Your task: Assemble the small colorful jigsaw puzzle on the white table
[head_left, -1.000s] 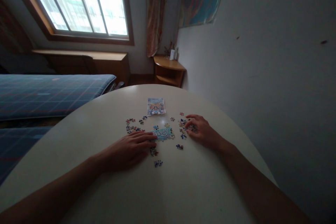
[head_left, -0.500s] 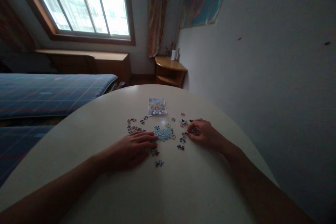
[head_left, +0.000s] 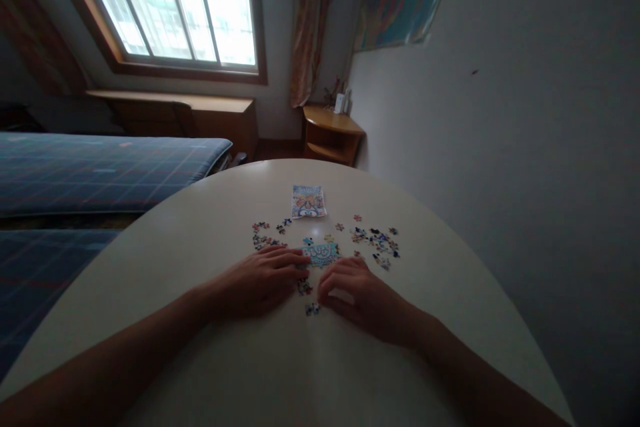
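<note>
A partly joined jigsaw puzzle (head_left: 323, 253) with a light blue lettered strip lies on the white round table (head_left: 225, 367). My left hand (head_left: 265, 279) rests flat, its fingertips touching the strip's left end. Below the strip, my right hand (head_left: 363, 295) has its thumb and fingertips drawn together; whatever may be between them is hidden. Near those fingertips is a small joined pair of pieces (head_left: 313, 309), and another joined bit (head_left: 305, 287) sits just above it, beside my left fingers. My right hand partly covers the pieces under it.
Loose puzzle pieces (head_left: 381, 242) are scattered on the right, with another group (head_left: 265, 240) beyond my left hand. A picture sheet (head_left: 309, 202) lies farther back. The wall (head_left: 500, 180) runs along the right side; a plaid mattress (head_left: 100, 173) is at the left.
My right hand has moved left and nearer to me, from the pieces on the right to below the lettered strip. My left hand stays on the puzzle. The view has shifted slightly.
</note>
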### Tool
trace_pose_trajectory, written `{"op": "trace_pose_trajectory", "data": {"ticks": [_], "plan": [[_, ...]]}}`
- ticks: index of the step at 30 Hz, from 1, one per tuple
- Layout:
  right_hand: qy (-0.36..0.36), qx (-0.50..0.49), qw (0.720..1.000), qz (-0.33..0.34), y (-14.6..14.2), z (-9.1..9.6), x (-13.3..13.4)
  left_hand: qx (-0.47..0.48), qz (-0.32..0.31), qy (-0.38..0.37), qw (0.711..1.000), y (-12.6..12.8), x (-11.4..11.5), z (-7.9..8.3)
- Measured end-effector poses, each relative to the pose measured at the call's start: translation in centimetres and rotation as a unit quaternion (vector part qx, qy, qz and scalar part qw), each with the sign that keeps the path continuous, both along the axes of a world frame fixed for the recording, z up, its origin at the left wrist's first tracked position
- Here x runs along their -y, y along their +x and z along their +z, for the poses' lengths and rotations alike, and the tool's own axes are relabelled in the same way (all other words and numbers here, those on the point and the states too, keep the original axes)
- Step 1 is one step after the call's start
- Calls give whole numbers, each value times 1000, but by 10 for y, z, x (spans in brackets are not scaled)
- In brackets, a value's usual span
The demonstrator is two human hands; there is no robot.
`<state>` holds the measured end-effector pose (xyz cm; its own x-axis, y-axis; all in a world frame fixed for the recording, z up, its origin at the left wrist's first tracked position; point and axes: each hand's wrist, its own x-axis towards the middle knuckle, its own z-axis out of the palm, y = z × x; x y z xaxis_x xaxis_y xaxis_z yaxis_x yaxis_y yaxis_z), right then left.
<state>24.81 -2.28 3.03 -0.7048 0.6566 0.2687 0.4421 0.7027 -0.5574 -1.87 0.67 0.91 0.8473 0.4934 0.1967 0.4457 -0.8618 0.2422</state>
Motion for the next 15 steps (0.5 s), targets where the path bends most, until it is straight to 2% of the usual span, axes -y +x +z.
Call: {"op": "trace_pose_trajectory", "data": {"ticks": [2,5,15], "plan": [[-9,-1,998,61,-9,-4,6,7,-5,5,1000,0,0,0],[-5,6,994,110,-11,-6,8,13,-10,12,1000,0,0,-1],[-47,-2,992,120,-8,2,11,16,-6,12,1000,-1,-1,-3]]}}
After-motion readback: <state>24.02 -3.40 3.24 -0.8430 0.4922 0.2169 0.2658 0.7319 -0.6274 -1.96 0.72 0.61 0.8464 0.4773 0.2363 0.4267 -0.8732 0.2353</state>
